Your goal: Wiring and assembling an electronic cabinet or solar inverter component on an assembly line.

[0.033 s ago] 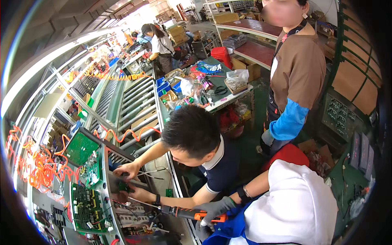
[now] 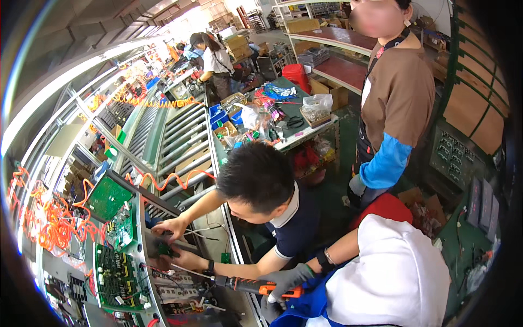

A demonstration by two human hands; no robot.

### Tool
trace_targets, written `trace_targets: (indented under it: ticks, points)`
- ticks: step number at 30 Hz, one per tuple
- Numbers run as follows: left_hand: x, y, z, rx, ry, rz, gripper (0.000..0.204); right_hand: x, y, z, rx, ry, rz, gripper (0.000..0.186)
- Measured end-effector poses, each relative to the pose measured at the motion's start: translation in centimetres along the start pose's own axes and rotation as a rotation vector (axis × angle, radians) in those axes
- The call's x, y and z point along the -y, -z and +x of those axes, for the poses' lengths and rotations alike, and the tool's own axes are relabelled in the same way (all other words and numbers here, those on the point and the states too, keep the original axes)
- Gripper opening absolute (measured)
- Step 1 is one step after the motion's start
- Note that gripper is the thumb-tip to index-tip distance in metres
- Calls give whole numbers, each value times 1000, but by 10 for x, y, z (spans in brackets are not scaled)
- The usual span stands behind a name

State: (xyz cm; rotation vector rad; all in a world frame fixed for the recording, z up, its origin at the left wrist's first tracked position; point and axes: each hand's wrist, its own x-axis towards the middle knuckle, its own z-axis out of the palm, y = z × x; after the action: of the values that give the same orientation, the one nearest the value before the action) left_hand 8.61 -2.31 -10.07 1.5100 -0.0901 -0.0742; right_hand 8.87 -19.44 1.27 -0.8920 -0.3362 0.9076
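Observation:
My right hand [image 2: 291, 278], in a grey glove, grips an orange and black power screwdriver [image 2: 248, 284]. The screwdriver lies nearly level, and its long thin shaft [image 2: 190, 271] points left past a co-worker's wrist toward an open metal cabinet [image 2: 143, 240]. Below the tool's handle is my left hand [image 2: 269, 309], also gloved in grey; its fingers are mostly hidden, and whether it touches the tool is unclear. Inside the cabinet a co-worker's two bare hands [image 2: 171, 229] work at a small dark part. Green circuit boards [image 2: 117, 275] stand along the cabinet's left side.
The co-worker in a navy shirt [image 2: 299, 218] leans across in front of me. Another person in a brown top [image 2: 400, 92] stands at the right. A roller conveyor [image 2: 185, 128] runs away beyond the cabinet, beside a parts table [image 2: 291, 87]. Orange coiled hoses [image 2: 52, 218] hang at left.

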Motion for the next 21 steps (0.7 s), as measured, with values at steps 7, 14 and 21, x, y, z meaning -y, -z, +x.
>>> trace_targets:
  ticks: [7,14,21]
  points:
    - [4,-3,-4,41,-78,57,33,-3,-1,2,-4,-30,-22,59]
    - [-56,-12,-63,-123,361,-315,30,-6,4,-4,-17,-19,-102,61]
    - [-71,-15,-68,-151,488,-282,32,16,-7,-8,-14,-64,-172,57]
